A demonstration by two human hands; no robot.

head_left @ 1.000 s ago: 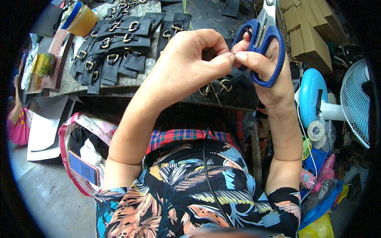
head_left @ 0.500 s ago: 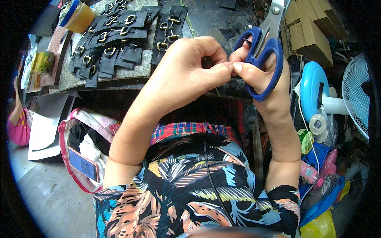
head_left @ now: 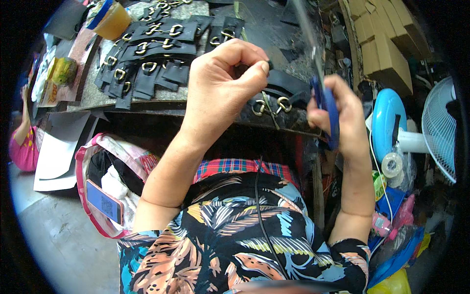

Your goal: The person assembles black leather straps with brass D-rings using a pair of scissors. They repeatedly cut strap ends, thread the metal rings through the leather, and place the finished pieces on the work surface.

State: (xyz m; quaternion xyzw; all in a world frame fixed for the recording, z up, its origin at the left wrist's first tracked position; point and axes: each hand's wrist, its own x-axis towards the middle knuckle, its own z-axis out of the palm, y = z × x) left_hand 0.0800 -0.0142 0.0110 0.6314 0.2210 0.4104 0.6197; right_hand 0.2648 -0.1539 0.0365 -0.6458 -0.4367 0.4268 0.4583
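L hand (head_left: pixel 220 83) pinches black strap (head_left: pixel 286 85); R hand (head_left: pixel 342 117) grips scissors (head_left: pixel 325 100) beside.

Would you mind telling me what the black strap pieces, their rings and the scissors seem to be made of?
The black strap pieces look like leather or a leather-like sheet: matte, flat, cleanly cut edges. Their rings appear to be polished, gold-toned metal, since they glint. The scissors in the right hand seem to have glossy blue plastic handles and grey steel blades, though the blades are blurred.
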